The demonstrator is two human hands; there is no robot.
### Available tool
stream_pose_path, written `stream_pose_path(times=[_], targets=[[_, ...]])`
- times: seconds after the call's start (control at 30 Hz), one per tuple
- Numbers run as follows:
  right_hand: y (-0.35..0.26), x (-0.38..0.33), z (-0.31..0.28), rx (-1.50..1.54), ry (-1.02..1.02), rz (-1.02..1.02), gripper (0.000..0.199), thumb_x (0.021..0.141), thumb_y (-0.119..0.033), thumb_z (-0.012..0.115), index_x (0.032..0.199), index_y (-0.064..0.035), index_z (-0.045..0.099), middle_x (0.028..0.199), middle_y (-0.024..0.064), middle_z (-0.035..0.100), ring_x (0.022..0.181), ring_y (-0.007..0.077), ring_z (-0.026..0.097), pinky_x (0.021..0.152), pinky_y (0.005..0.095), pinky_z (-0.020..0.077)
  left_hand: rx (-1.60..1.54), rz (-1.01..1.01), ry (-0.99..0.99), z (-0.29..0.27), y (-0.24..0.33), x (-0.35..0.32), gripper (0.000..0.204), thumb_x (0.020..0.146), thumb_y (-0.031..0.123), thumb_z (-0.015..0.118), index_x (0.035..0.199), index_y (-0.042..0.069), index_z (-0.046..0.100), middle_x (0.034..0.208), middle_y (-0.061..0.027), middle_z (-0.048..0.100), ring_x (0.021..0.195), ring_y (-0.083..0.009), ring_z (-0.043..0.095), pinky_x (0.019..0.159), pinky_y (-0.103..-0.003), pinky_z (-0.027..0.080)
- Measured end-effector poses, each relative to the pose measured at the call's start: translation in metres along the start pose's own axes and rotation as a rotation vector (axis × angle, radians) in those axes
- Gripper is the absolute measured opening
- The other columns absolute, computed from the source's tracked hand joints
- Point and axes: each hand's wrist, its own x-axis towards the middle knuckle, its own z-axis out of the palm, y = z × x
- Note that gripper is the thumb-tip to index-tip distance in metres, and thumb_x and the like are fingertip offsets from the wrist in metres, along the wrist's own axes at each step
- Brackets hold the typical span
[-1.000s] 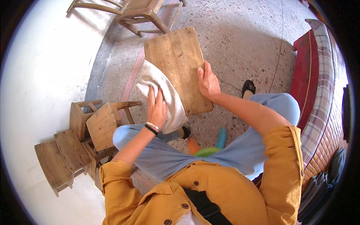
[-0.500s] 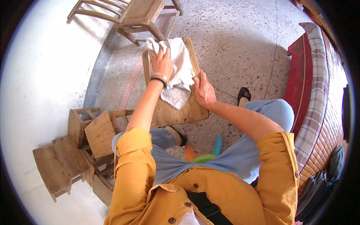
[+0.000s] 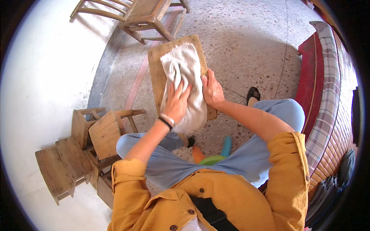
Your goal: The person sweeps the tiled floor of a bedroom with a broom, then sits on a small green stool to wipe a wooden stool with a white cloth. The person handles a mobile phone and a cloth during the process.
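Observation:
A worn wooden board (image 3: pixel 156 69), shaped like a small stool's seat, is in front of me above my knees; any legs under it are hidden. Across it lies a crumpled whitish cloth (image 3: pixel 187 57) that hangs past the near edge. My left hand (image 3: pixel 176 102) presses on the near half of the cloth, its fingers bunching folds ahead of them. At the board's right edge, my right hand (image 3: pixel 212 92) grips the wood, thumb on top and the other fingers mostly hidden.
A wooden chair (image 3: pixel 144 15) stands beyond the board by the white wall. Several small wooden stools (image 3: pixel 102 136) are piled at my left. On the right is a red bench-like frame (image 3: pixel 308 77) under a plaid cover (image 3: pixel 327 88). A green seat (image 3: pixel 211 160) with coloured legs is beneath me.
My left hand has slid the cloth toward me, baring the board's far end. The board has turned and its near end tipped out of sight; my right hand still grips its edge.

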Motion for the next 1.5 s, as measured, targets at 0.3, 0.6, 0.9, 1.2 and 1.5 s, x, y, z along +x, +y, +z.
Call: stream_pose_path(times=[0.3, 0.6, 0.9, 1.2, 1.5], targets=[[-0.003, 0.0, 0.0, -0.06, -0.037, 0.015, 0.047, 0.095, -0.034, 0.034, 0.131, -0.0041, 0.031, 0.113, 0.0286, 0.053, 0.099, 0.0462, 0.052, 0.085, 0.0507, 0.0417, 0.099, -0.152, 0.266, 0.034, -0.06, 0.138, 0.043, 0.082, 0.008, 0.046, 0.125, 0.009, 0.049, 0.131, -0.0209, 0.042, 0.121, -0.0494, 0.032, 0.106, -0.052, 0.023], [0.011, 0.001, 0.003, 0.089, 0.092, -0.052, 0.049, 0.095, -0.035, 0.035, 0.136, -0.0095, 0.027, 0.122, 0.0254, 0.046, 0.112, 0.0431, 0.044, 0.095, 0.0467, 0.0349, -0.03, -0.077, 0.156, 0.019, 0.02, 0.032, 0.046, 0.082, 0.004, 0.05, 0.128, 0.005, 0.046, 0.137, -0.0208, 0.037, 0.125, -0.0436, 0.033, 0.106, -0.046, 0.028], [-0.044, -0.012, -0.009, -0.664, -0.107, -0.736, 0.081, 0.077, -0.068, 0.047, 0.137, -0.0155, 0.035, 0.138, 0.023, 0.03, 0.131, 0.0385, 0.023, 0.107, 0.0526, 0.0157, -0.34, -0.393, 0.528, -0.017, -0.042, 0.021, 0.044, 0.092, 0.025, 0.047, 0.131, 0.005, 0.042, 0.133, -0.0249, 0.04, 0.127, -0.037, 0.035, 0.106, -0.042, 0.028], [-0.027, -0.038, 0.025, -0.629, -0.062, -0.71, 0.062, 0.076, -0.015, 0.058, 0.133, -0.0026, 0.036, 0.139, 0.0225, 0.029, 0.131, 0.0399, 0.024, 0.109, 0.052, 0.0143, -0.236, -0.761, 0.257, 0.015, -0.095, 0.01, 0.062, 0.092, 0.052, 0.032, 0.144, 0.02, 0.017, 0.116, -0.0261, 0.05, 0.101, -0.0425, 0.053, 0.084, -0.05, 0.043], [-0.036, 0.108, 0.024, -0.364, 0.323, -0.164, 0.037, 0.083, -0.012, 0.052, 0.118, -0.0012, 0.05, 0.114, 0.0287, 0.051, 0.1, 0.0448, 0.053, 0.086, 0.0432, 0.045, -0.289, -0.847, 0.164, -0.003, -0.079, 0.015, 0.061, 0.09, 0.056, 0.03, 0.143, 0.028, 0.016, 0.113, -0.026, 0.049, 0.094, -0.0428, 0.056, 0.079, -0.049, 0.047]])
